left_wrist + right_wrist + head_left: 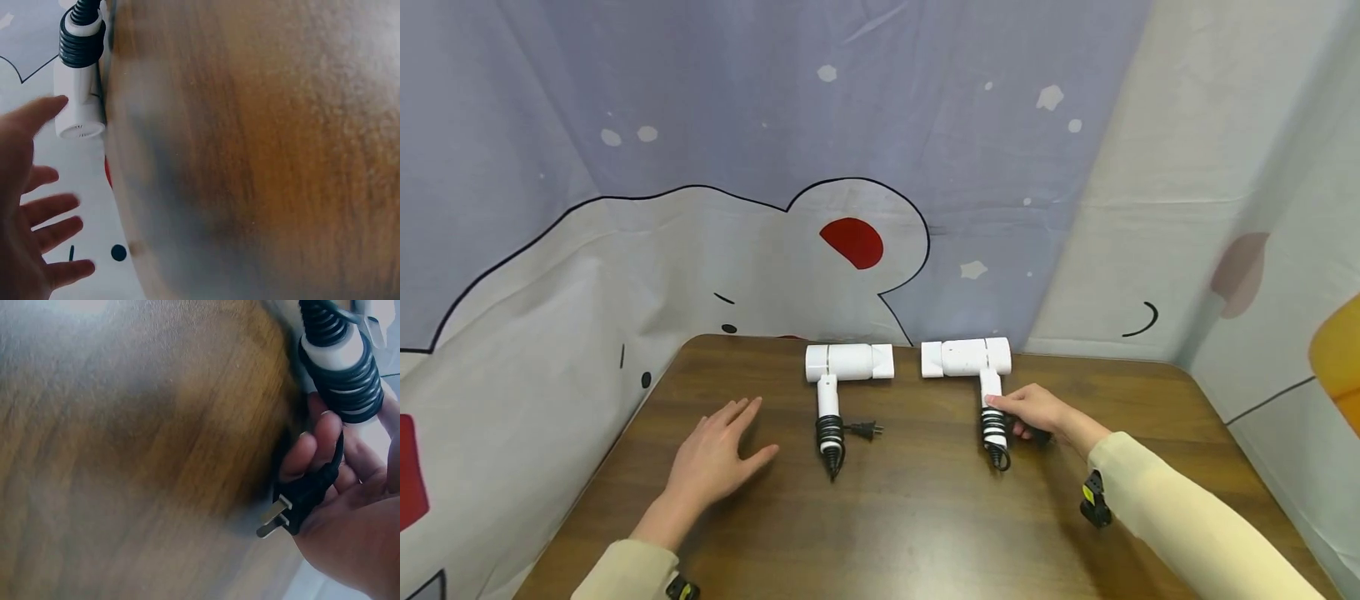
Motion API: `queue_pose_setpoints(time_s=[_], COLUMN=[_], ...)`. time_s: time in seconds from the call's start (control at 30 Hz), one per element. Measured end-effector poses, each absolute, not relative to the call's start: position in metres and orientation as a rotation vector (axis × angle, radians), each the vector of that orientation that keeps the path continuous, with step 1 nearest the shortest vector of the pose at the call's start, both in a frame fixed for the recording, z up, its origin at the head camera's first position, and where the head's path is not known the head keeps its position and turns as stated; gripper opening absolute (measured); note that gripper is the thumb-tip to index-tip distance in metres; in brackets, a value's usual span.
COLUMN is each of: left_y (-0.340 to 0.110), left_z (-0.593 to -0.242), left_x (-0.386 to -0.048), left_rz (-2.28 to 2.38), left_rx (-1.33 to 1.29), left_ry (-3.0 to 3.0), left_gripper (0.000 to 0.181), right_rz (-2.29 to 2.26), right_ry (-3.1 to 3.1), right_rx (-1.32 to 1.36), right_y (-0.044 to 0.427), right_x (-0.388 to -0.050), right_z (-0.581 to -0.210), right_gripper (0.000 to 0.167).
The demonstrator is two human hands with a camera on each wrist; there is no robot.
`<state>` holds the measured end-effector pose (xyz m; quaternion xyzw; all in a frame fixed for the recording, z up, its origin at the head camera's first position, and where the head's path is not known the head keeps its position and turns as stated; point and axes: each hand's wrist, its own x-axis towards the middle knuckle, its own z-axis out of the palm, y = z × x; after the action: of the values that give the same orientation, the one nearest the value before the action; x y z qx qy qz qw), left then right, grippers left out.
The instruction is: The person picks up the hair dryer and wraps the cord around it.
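Two white hair dryers lie at the back of the wooden table. The handle of the right hair dryer point(966, 358) is gripped by my right hand point(1033, 408), just above its wound black cord point(347, 384). That dryer's two-pin plug point(306, 495) lies against the palm in the right wrist view. My left hand point(715, 454) is spread, fingers extended, to the left of the left hair dryer point(850, 362), and holds nothing. The left dryer's cord point(830, 433) is coiled round its handle, with the plug point(865, 429) sticking out rightward. The dryers' nozzles point toward each other.
The brown table point(880, 525) has rounded back corners. A printed cloth point(760, 267) hangs directly behind it and along both sides. A yellow-orange shape point(1341, 358) shows at the right edge of the head view.
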<state>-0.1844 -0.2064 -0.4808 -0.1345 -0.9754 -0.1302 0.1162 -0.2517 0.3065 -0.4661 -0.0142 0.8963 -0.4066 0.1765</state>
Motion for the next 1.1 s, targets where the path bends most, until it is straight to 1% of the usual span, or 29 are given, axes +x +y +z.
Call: queue_pose_setpoints(time_s=[0.2,0.33,0.5,0.6,0.77,0.87,1.1], left_y=[-0.203,-0.201,-0.199,-0.198,-0.195,-0.193,-0.196], left_z=[-0.487,-0.489,-0.488,-0.488,-0.488,-0.488,-0.485], left_x=[-0.181,-0.181,-0.183,-0.184,-0.185,-0.188,-0.191], left_rz=[-0.419,-0.415,-0.408,-0.406,-0.406,-0.404,-0.326], left_rx=[-0.398,-0.393,-0.394,-0.4,-0.402,-0.405,-0.413], left_ry=[-2.898,-2.906,-2.902,-2.901,-2.91,-2.905,-2.892], left_gripper=[0.082,0.081,0.081,0.081,0.08,0.079,0.08], right_rz=[-1.075,-1.116,-1.105,-1.066,-0.985,-0.962,-0.922], right_ry=[2.601,2.597,2.707,2.819,2.992,3.049,3.15], right_rx=[-0.115,-0.101,-0.146,-0.242,-0.281,-0.263,-0.363], right_y=[0.305,0.301,0.302,0.314,0.338,0.336,0.321], right_x=[-0.252,-0.249,-0.249,-0.262,-0.288,-0.28,-0.23], right_z=[-0.464,-0.464,-0.47,-0.492,-0.535,-0.525,-0.45], right_gripper=[0.044,0.042,0.04,0.043,0.048,0.049,0.034])
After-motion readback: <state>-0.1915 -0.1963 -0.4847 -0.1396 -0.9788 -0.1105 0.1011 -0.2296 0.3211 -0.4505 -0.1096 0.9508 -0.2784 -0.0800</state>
